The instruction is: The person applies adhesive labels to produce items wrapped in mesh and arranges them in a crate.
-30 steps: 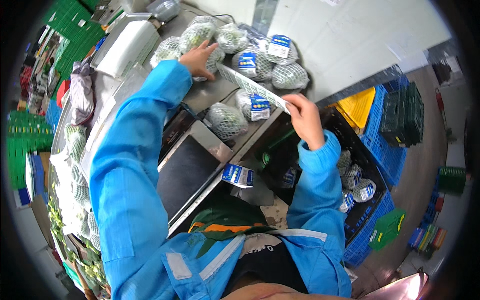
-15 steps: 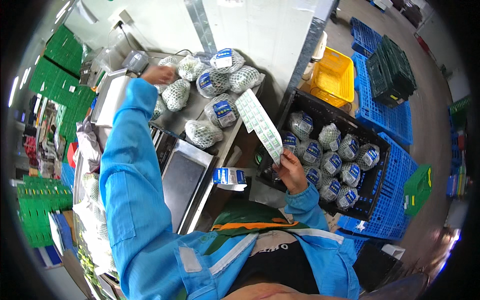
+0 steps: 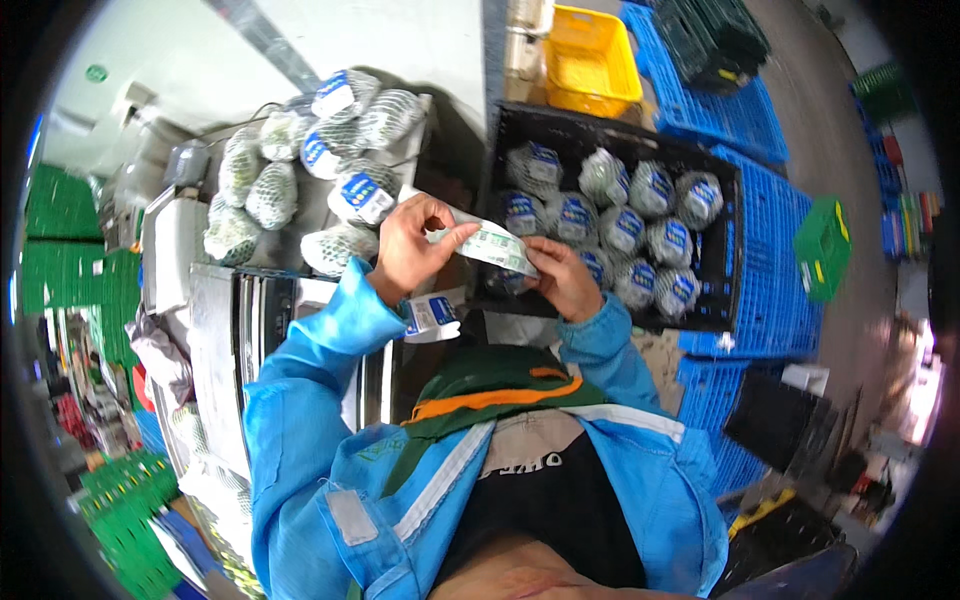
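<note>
My right hand pinches the right end of a white sheet of small green-printed stickers. At the sheet's other end, my left hand has thumb and finger closed on it; whether a single sticker is between them cannot be made out. The sheet bends between both hands. Left of my left hand, several round items in white foam netting lie on a metal table, some with blue-and-white labels. Beside my right hand, a black crate holds several labelled netted items. A blue-and-white label strip hangs below my left hand.
A yellow crate stands beyond the black crate. Blue pallets lie to the right, with a green crate beside them. A grey box-shaped machine sits left of my left forearm. Green crates are stacked far left.
My left hand has come from the netted items at the far left of the table to the sticker sheet. The sheet is now lower and bent between both hands. The view has shifted.
</note>
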The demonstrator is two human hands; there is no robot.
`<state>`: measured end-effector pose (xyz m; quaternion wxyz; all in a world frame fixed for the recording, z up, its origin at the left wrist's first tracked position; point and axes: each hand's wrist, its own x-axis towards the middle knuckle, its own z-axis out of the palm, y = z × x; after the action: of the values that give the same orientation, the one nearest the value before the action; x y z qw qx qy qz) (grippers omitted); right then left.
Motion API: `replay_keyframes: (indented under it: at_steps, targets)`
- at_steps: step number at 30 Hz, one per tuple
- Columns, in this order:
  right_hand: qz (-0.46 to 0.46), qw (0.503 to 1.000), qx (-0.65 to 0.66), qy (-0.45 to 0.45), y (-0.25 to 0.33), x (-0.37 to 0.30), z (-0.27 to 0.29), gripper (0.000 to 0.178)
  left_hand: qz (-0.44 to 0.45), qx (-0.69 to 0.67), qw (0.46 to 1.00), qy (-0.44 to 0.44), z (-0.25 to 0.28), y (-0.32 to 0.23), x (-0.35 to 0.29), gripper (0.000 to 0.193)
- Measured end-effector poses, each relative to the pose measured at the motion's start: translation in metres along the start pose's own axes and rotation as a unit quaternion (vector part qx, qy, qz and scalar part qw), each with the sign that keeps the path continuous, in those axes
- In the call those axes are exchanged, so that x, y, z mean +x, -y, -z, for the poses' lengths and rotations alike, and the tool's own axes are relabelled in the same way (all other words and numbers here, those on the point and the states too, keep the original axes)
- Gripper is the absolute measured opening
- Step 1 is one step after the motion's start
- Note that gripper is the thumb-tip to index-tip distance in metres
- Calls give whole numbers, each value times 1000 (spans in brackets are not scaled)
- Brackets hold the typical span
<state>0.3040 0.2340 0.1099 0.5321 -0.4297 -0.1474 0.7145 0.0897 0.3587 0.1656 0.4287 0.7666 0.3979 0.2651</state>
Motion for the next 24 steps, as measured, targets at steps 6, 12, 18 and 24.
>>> replay_keyframes:
  at_steps: [6, 12, 18, 24]
  targets:
    - [31, 998, -43, 16, 34, -37, 35, 29, -21, -212, 953, 215, -77, -38, 11, 38]
    - [169, 974, -107, -110, 39, -73, 54, 22, 156, -284, 904, 278, -119, -47, 11, 25]
    - [204, 963, -106, -143, 43, -100, 77, 20, 143, -316, 896, 278, -153, -71, 10, 21]
    - [344, 888, -245, -182, 56, -127, 85, 18, 205, -266, 895, 294, -174, -108, 17, 19]
